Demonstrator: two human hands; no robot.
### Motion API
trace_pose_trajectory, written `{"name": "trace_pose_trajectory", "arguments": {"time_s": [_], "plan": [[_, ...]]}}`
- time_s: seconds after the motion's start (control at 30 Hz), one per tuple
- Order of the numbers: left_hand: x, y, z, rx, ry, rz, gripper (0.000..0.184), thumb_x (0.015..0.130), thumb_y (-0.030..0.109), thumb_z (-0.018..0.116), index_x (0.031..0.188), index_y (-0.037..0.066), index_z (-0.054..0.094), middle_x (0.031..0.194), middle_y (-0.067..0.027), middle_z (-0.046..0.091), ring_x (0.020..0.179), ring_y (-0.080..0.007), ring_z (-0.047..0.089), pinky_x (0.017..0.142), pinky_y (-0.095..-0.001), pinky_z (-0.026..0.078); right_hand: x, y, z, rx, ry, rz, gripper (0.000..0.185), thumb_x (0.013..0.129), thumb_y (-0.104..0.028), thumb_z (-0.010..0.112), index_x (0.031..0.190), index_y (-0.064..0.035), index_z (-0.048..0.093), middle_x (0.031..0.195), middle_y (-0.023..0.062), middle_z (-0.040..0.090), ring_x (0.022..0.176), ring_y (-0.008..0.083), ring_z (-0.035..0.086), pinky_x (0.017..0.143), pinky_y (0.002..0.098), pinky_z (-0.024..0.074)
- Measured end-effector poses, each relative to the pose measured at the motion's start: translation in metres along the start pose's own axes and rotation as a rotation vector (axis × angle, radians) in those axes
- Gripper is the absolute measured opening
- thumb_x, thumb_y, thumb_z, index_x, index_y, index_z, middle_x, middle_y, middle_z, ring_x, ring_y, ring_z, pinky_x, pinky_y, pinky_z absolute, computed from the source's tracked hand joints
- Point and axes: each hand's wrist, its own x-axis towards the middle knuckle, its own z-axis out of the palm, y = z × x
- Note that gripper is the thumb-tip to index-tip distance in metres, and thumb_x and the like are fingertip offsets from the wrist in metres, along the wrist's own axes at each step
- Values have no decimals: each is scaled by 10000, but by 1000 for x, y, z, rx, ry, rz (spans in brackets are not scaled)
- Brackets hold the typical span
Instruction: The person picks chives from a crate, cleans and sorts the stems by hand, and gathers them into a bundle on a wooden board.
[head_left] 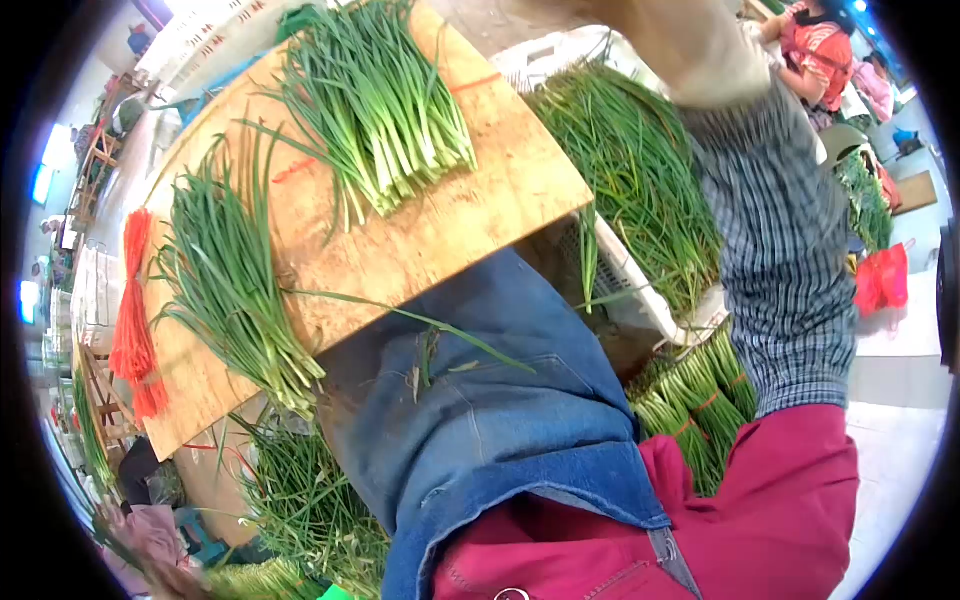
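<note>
Head view: my right hand [695, 50], motion-blurred, is near the far end of a white crate [634, 278] of loose green stalks [630, 160]; finger state: cannot tell. Left hand: cannot tell. Left of my right hand, on the worktop [520, 170]: one green bunch [385, 110]; farther left, a second bunch [230, 270].

Green stalks [395, 105], tan board [530, 170], coral-red strands [135, 310], blue garment [500, 400], magenta top [780, 490], dark-striped grey sleeve [785, 250], white crate [640, 287]
</note>
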Motion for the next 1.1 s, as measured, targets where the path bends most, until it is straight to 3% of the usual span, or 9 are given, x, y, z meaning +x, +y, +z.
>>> {"name": "trace_pose_trajectory", "arguments": {"time_s": [0.07,0.27,0.37,0.43,0.5,0.63,0.7,0.9,1.1], "plan": [[-24,-45,4,106,-121,-194,399,901,233,432,1253,47,437,1165,-114,539,1054,-245,499,930,-382,364,-30,116,-29,-81,240,-35,279,892,-255,466,805,-27,601,595,-20,510,535,43,454,464,208,337],[-52,-111,-19,755,-562,-668,395,880,286,450,1203,60,483,1146,-120,535,1056,-280,492,929,-458,357,-136,266,16,-84,257,643,360,778,-311,629,859,38,595,664,101,602,518,143,555,498,274,467],[-29,-88,-4,712,-382,-447,397,870,313,459,1177,67,505,1136,-123,534,1057,-297,489,928,-496,353,-125,283,57,-552,244,495,599,727,-411,664,1050,67,502,770,186,615,675,247,616,614,340,494],[-12,-67,37,356,-219,-101,341,884,57,459,1215,-21,481,1103,-131,569,1025,-178,521,909,-280,382,-117,306,72,-745,268,459,659,708,-412,666,1121,58,459,794,206,619,744,280,628,662,361,496],[-4,-17,83,54,-291,27,308,832,-3,528,1139,-18,549,1050,-139,598,911,-147,555,804,-261,444,-112,332,84,-818,312,510,629,701,-356,658,1144,39,450,785,194,624,768,281,628,685,367,497],[-12,63,161,-32,-634,350,306,745,-69,565,1047,-27,595,870,-125,641,788,-159,607,699,-268,479,-117,290,55,-99,439,680,230,728,-52,570,921,71,596,679,109,617,517,173,565,502,297,474],[-13,89,198,-79,-838,539,300,734,-57,575,1030,-16,603,857,-163,637,772,-223,628,688,-281,488,-127,249,24,224,531,568,177,740,-72,562,863,51,595,629,91,610,391,75,420,361,213,321],[-52,124,305,-168,-1098,985,301,784,61,587,1083,22,574,847,-140,614,794,-244,609,698,-309,476,-157,212,-36,802,512,208,293,865,-162,514,1031,78,548,793,94,628,512,61,488,405,163,348],[-62,145,310,-497,-1414,445,388,798,25,590,1180,38,525,966,-82,610,881,-152,568,784,-271,448,-148,162,-20,772,503,119,262,851,-140,562,1012,67,570,791,106,632,538,60,545,434,142,406]]}}
